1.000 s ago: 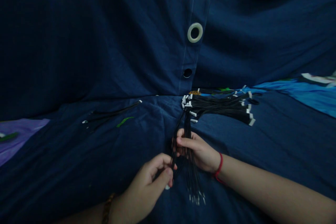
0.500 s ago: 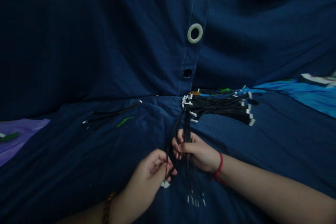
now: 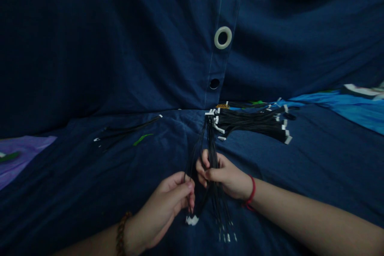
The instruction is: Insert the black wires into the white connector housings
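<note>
Thin black wires hang as a bundle from white connectors at their upper end. My right hand is closed round this bundle, thumb on top, and the loose metal-looking tips dangle below it. Just to the left, my left hand pinches a few separate black strands between thumb and fingers. A cluster of white connectors hangs under those fingers. Behind the hands lies a thick pile of black wires with white connectors at both ends.
A few black wires and a green strip lie on the dark blue cloth at left. Tan rubber bands sit behind the pile. A blue curtain with rings hangs at the back; purple fabric is far left.
My left hand has shifted slightly left, and its pinched strands spread away from the bundle. The bundle's upper connectors have moved a little left. My right hand stays nearly in place.
</note>
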